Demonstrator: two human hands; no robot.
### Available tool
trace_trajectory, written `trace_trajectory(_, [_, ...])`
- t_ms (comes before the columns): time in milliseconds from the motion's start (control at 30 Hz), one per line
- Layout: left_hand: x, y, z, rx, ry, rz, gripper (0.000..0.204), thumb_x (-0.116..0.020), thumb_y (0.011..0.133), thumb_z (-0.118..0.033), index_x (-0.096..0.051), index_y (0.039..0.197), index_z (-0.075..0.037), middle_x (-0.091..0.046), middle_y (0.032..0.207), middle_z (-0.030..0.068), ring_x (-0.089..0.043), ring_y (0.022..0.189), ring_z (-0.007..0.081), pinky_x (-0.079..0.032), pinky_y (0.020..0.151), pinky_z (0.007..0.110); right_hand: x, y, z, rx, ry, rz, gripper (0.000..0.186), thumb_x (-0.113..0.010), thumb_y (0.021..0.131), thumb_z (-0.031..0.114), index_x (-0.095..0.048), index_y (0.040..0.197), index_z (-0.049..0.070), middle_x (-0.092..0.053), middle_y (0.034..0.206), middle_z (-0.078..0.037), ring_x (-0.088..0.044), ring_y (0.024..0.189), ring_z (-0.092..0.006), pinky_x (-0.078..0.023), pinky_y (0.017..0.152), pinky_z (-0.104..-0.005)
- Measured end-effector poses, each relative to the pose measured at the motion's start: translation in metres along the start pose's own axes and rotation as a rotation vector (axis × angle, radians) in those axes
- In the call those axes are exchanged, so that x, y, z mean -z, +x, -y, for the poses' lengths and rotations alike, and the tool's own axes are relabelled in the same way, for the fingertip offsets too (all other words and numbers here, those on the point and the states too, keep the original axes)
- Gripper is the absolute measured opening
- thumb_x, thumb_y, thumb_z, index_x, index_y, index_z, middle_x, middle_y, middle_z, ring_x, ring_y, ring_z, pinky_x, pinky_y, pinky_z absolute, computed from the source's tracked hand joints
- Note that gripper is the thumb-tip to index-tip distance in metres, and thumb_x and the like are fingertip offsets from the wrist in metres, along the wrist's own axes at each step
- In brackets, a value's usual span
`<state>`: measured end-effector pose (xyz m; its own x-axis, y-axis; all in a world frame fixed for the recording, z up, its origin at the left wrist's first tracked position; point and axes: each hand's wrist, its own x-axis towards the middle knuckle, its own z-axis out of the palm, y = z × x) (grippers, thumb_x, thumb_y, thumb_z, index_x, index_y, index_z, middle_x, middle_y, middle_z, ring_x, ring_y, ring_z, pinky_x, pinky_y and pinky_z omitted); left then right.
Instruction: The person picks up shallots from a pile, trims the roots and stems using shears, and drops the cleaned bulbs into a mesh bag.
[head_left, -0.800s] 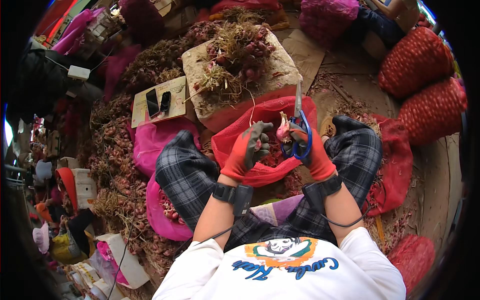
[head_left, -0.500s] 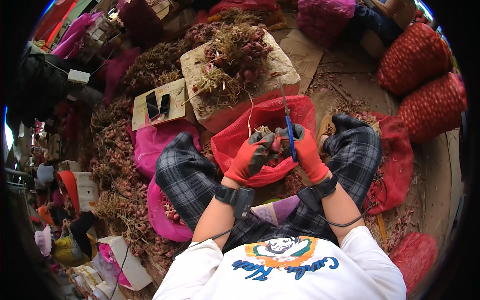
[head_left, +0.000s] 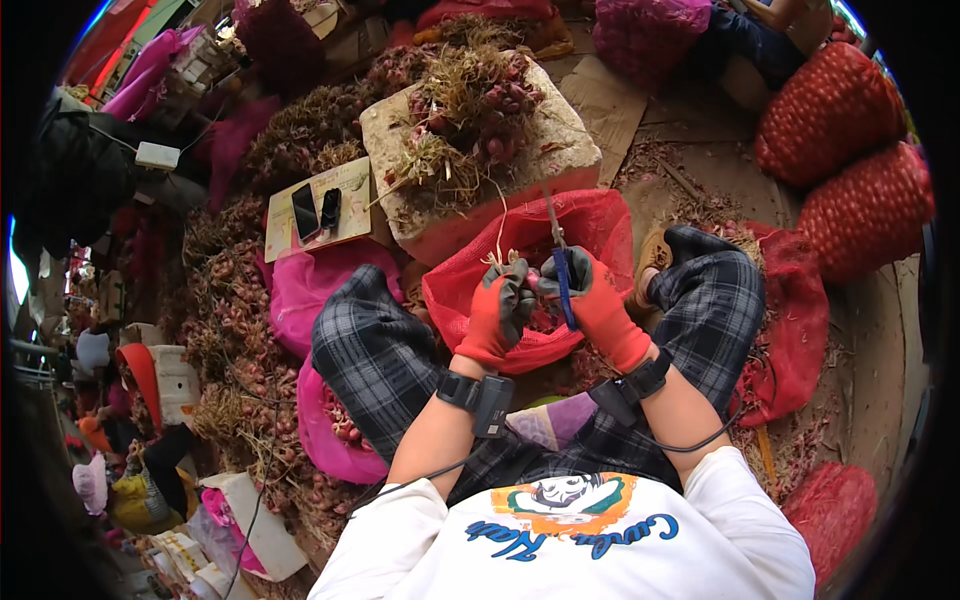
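Both my hands wear red gloves with dark grey palms and meet over an open red mesh bag [head_left: 603, 217] between my knees. My left hand [head_left: 497, 312] is closed round a small shallot bunch, its dry stalks [head_left: 503, 257] poking up past the fingers. In my right hand [head_left: 600, 305] are blue-handled scissors [head_left: 564, 283], blades pointing up and away from me. A pinkish shallot [head_left: 533, 284] shows between the two hands, partly covered by the fingers. More shallots lie down in the bag.
Ahead stands a pale block [head_left: 565, 140] topped with a heap of dried shallots [head_left: 490, 115]. Left of it, a phone [head_left: 305, 210] rests on a board [head_left: 350, 190]. Loose shallots spread along my left, beside a pink mesh bag [head_left: 325, 440]. Full red sacks [head_left: 830, 115] stack at the far right.
My right hand and the scissors have shifted slightly left and toward me. The left hand has turned, and its stalks now show upright at the fingertips.
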<state>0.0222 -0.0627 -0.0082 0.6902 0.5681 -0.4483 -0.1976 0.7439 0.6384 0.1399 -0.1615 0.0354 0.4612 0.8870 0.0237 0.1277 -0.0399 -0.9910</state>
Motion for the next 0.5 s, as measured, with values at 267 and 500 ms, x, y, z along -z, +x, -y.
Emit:
trace_trajectory(267, [-0.019, -0.004, -0.010, -0.089, -0.024, 0.061, 0.013, -0.053, 0.093, -0.021, -0.054, 0.090, -0.008, -0.053, 0.071, -0.0024, -0.043, 0.053, 0.0045, -0.036, 0.048, 0.018, 0.026, 0.006, -0.027, -0.176, 0.250, -0.161, 0.023, -0.068, 0.078, 0.003, -0.056, 0.098, 0.001, -0.061, 0.089, -0.004, -0.060, 0.077, -0.0104, -0.049, 0.067, -0.0224])
trace_trajectory(500, [0.008, 0.008, 0.005, -0.096, -0.044, 0.047, 0.011, -0.051, 0.094, -0.019, -0.055, 0.094, -0.008, -0.054, 0.074, -0.0017, -0.047, 0.058, 0.0052, -0.039, 0.050, 0.019, 0.007, 0.002, 0.007, -0.081, 0.362, 0.064, 0.030, -0.066, 0.079, 0.002, -0.053, 0.106, -0.001, -0.061, 0.095, -0.005, -0.057, 0.087, -0.0102, -0.048, 0.079, -0.0253])
